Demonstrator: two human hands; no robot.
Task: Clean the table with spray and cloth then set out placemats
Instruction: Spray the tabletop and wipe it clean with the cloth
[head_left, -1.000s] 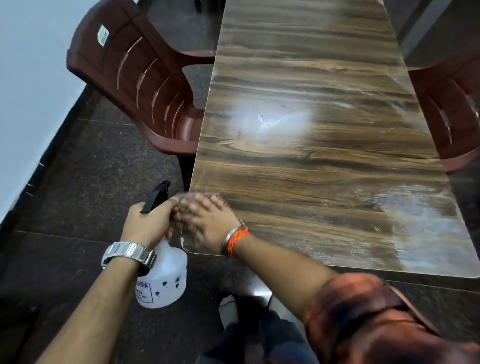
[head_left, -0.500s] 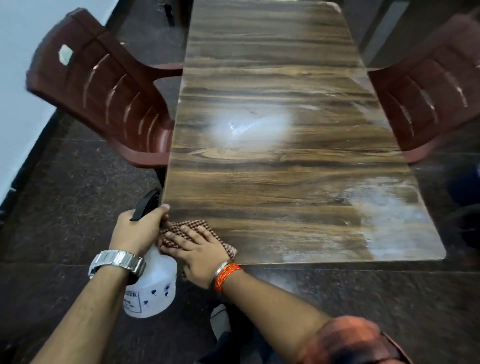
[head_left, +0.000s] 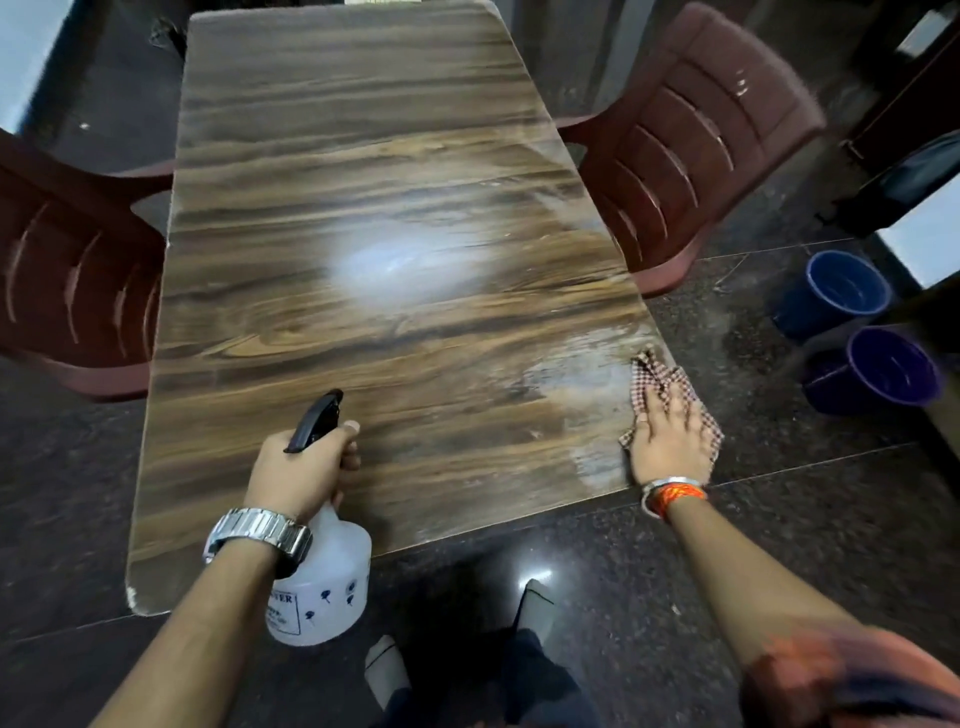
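At the near right corner of the glossy wood-grain tabletop (head_left: 363, 156), the right hand (head_left: 670, 441) now lies flat with straight fingers, pressing the red-and-white checked cloth (head_left: 655, 375) onto a whitish wet smear (head_left: 587, 384). Half a second ago that hand and cloth were at the near left corner, touching the left hand; they have since crossed the whole near edge. The left hand (head_left: 301, 467) grips the neck of the translucent white plastic spray bottle (head_left: 322, 587), thumb beside its black trigger, with the bottle's body hanging off the near edge.

Judgement: wiping has shifted to the residue, which remains visible beside the cloth, so cleaning is unfinished. A hazy sheen at mid-tabletop may be glare or film; I cannot tell which. No placemats are in view, and that step has not begun.
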